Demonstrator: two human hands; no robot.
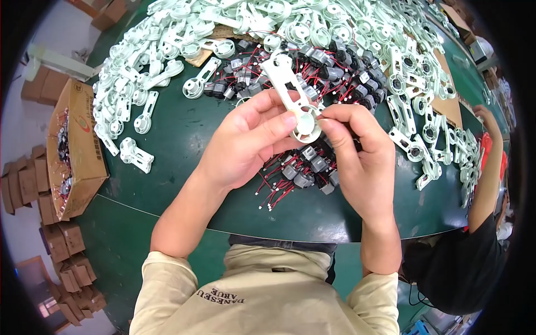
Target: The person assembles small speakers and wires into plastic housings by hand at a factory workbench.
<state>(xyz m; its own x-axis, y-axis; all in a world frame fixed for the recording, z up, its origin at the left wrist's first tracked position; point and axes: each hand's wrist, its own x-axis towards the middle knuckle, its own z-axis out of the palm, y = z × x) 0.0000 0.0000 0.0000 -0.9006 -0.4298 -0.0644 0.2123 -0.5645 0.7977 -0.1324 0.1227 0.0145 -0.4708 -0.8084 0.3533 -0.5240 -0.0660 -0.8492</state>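
In my left hand (245, 134) is a pale green plastic housing (290, 92), a long slotted arm with a round ring at its lower end. The thumb presses on the round end and the fingers lie behind it. My right hand (360, 145) is closed in a pinch at the ring's right rim; whatever sits between thumb and forefinger is too small or hidden to name. Just below the housing lies a cluster of small grey-and-black motors (304, 170) with red and black leads. Behind my hands a larger heap of the same motors (346, 72) spreads out.
Many like housings (167, 33) are piled along the far side of the green table (173, 184). More, some with dark round inserts (416, 153), lie at right. A cardboard box (84, 151) stands at left. A co-worker's arm (486, 167) reaches in at right.
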